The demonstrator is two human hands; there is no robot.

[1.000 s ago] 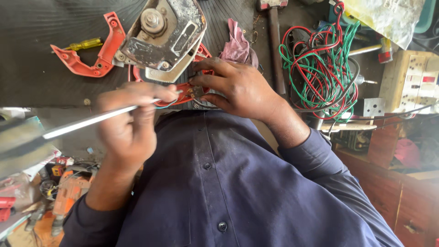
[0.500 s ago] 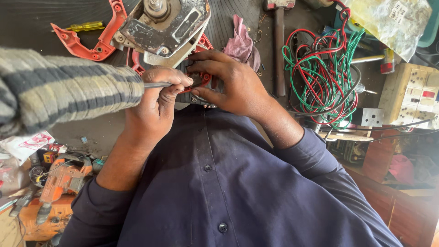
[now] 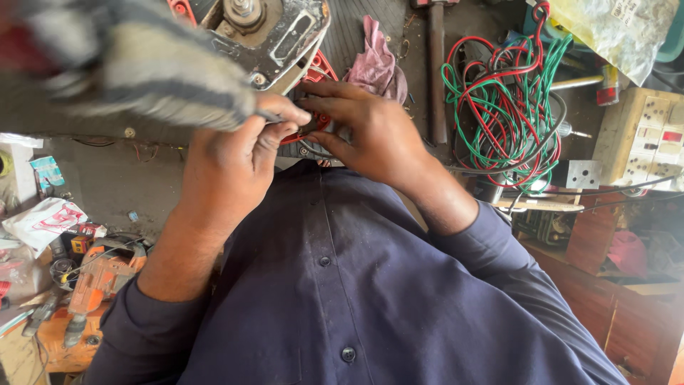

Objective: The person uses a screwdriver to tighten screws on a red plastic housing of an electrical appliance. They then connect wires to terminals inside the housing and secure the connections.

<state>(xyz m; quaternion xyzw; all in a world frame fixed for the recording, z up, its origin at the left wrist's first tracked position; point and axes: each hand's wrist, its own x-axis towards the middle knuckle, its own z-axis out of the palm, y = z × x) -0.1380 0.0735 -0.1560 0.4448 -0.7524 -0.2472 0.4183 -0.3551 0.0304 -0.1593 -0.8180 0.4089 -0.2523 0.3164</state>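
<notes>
Both hands meet under the grey metal tool housing [image 3: 274, 36]: the left hand [image 3: 228, 167] pinches a thin tool, the right hand [image 3: 370, 132] grips the red part [image 3: 317, 68].

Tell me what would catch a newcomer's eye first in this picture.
Probably the two hands meeting at the middle: the left hand and right hand pinch at a small part beside a grey metal housing with red plastic under it. To the right lies a bright tangle of red and green wires. A blurred striped sleeve cuts across the upper left.
</notes>
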